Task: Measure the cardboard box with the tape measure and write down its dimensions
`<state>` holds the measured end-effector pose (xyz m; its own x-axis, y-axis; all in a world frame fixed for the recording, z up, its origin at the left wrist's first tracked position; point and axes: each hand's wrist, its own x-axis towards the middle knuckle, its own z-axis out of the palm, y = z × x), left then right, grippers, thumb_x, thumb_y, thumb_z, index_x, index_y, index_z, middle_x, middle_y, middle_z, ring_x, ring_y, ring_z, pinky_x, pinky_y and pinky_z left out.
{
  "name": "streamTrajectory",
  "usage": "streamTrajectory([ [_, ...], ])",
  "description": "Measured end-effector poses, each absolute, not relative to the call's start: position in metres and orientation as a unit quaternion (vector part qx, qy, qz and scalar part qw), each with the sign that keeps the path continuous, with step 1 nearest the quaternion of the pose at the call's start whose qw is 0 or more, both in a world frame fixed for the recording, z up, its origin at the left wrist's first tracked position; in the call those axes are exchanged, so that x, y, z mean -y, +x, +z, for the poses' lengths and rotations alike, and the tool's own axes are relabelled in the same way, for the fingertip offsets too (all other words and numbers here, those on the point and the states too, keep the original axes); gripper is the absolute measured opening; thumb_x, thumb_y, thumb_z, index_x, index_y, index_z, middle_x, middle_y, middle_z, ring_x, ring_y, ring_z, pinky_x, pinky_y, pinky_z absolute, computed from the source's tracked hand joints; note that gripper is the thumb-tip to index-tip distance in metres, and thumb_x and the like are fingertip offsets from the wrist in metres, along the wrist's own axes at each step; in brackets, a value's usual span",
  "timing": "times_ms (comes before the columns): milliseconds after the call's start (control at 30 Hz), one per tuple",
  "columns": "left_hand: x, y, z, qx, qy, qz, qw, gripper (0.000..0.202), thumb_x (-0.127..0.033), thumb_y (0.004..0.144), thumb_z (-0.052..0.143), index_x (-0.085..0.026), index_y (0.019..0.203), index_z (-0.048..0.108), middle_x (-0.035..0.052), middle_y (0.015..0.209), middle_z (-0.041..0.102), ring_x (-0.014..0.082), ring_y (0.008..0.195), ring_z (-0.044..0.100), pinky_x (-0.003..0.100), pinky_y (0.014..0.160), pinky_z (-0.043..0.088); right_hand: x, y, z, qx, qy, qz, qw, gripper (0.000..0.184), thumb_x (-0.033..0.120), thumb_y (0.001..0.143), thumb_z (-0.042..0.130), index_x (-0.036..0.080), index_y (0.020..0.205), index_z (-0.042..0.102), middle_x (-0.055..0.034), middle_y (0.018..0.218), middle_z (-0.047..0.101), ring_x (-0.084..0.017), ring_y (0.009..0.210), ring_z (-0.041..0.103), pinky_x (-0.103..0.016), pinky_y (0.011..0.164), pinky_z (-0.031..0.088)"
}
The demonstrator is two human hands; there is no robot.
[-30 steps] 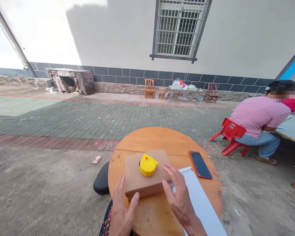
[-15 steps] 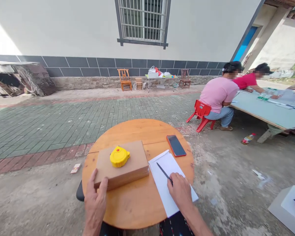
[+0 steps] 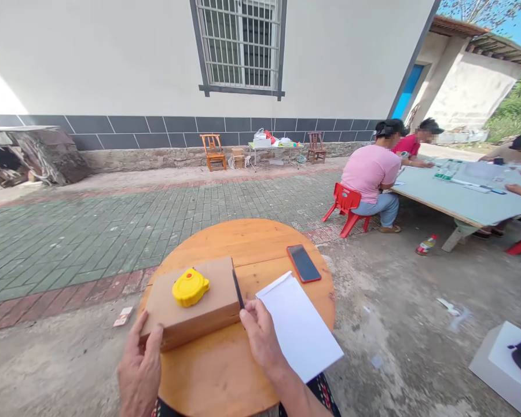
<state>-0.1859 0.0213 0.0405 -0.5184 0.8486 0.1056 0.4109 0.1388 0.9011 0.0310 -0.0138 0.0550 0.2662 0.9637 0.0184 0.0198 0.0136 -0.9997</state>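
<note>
A brown cardboard box lies flat on the round wooden table, with a yellow tape measure on its top. My left hand grips the box's near left corner, thumb on the front side and fingers round the left side. Between the fingertips of my right hand is a black pen, pointing away from me along the box's right edge. White sheets of paper lie just right of that hand, partly covered by my forearm.
A phone with a red case lies at the table's right side. Several people sit at a larger table on the right, one on a red chair. A bottle stands on the ground there. A white box is at lower right.
My right hand has moved left with the pen, from the paper to the box's right edge. My left hand stays at the box corner. The view has shifted a little.
</note>
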Motion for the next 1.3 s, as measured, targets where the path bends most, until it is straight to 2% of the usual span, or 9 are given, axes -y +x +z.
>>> streamTrajectory([
  [100,-0.024,-0.197,0.046,-0.710,0.458,0.484,0.228,0.080,-0.067,0.078,0.049,-0.020,0.143,0.045,0.0104,0.122,0.061,0.0320,0.115,0.055,0.050,0.106,0.038,0.016,0.037,0.056,0.452,-0.559,0.429,0.547,0.013,0.033,0.087,0.053,0.021,0.085,0.055,-0.0063,0.111,0.070,-0.020,0.093,0.064,-0.032,0.084,0.048],
  [267,0.014,-0.192,0.029,-0.677,0.500,0.527,0.118,0.081,-0.056,0.084,0.053,-0.019,0.151,0.027,0.0156,0.153,0.034,0.0373,0.138,0.036,0.056,0.114,0.029,0.057,0.117,0.044,0.447,-0.631,0.331,0.542,0.028,0.047,0.088,0.051,0.021,0.095,0.058,-0.0110,0.129,0.062,-0.027,0.117,0.057,-0.039,0.099,0.043],
  [333,0.043,-0.170,0.005,-0.624,0.590,0.509,0.059,0.073,-0.047,0.085,0.055,-0.021,0.150,0.032,0.0138,0.153,0.036,0.0355,0.139,0.035,0.054,0.117,0.024,0.082,0.159,0.030,0.398,-0.696,0.281,0.527,0.036,0.056,0.085,0.052,0.021,0.094,0.059,-0.0133,0.133,0.059,-0.030,0.119,0.056,-0.040,0.096,0.045],
  [433,0.085,-0.119,-0.038,-0.553,0.700,0.450,0.041,0.055,-0.031,0.090,0.050,-0.028,0.144,0.041,0.0133,0.143,0.048,0.0317,0.128,0.050,0.052,0.108,0.040,0.114,0.205,0.004,0.341,-0.760,0.292,0.471,0.043,0.062,0.079,0.053,0.021,0.086,0.060,-0.0149,0.142,0.052,-0.032,0.116,0.058,-0.037,0.088,0.051],
  [500,0.101,-0.084,-0.059,-0.505,0.759,0.409,0.039,0.054,-0.021,0.088,0.049,-0.030,0.141,0.045,0.0143,0.139,0.053,0.0321,0.124,0.054,0.051,0.100,0.048,0.127,0.219,-0.011,0.340,-0.759,0.313,0.458,0.043,0.063,0.077,0.054,0.020,0.083,0.061,-0.0159,0.135,0.058,-0.031,0.110,0.062,-0.035,0.086,0.052],
  [600,0.100,-0.049,-0.070,-0.445,0.822,0.353,0.020,0.060,-0.015,0.082,0.054,-0.027,0.140,0.047,0.0150,0.141,0.052,0.0334,0.127,0.053,0.049,0.096,0.051,0.131,0.218,-0.027,0.372,-0.738,0.323,0.461,0.041,0.060,0.079,0.053,0.020,0.081,0.062,-0.0097,0.096,0.073,-0.026,0.089,0.067,-0.031,0.077,0.052],
  [833,0.074,-0.046,-0.060,-0.339,0.904,0.254,-0.062,0.061,-0.028,0.078,0.064,-0.020,0.137,0.050,0.0163,0.140,0.054,0.0329,0.124,0.055,0.046,0.093,0.053,0.128,0.190,-0.030,0.384,-0.739,0.333,0.443,0.032,0.054,0.075,0.057,0.022,0.073,0.062,0.0017,0.055,0.061,-0.020,0.056,0.059,-0.028,0.056,0.046],
  [1100,0.075,-0.056,-0.041,-0.364,0.894,0.249,-0.076,0.046,-0.045,0.084,0.062,-0.023,0.125,0.060,0.0138,0.136,0.058,0.0311,0.119,0.058,0.048,0.093,0.051,0.123,0.157,-0.020,0.402,-0.738,0.304,0.449,0.032,0.054,0.079,0.050,0.024,0.073,0.058,0.0044,0.052,0.056,-0.019,0.051,0.059,-0.028,0.056,0.043],
  [1300,0.074,-0.063,-0.041,-0.396,0.876,0.259,-0.095,0.042,-0.038,0.086,0.061,-0.024,0.125,0.059,0.0112,0.138,0.057,0.0300,0.121,0.057,0.047,0.095,0.050,0.123,0.173,-0.011,0.433,-0.719,0.329,0.433,0.032,0.057,0.083,0.046,0.026,0.079,0.054,0.0002,0.068,0.068,-0.020,0.059,0.066,-0.028,0.060,0.047],
])
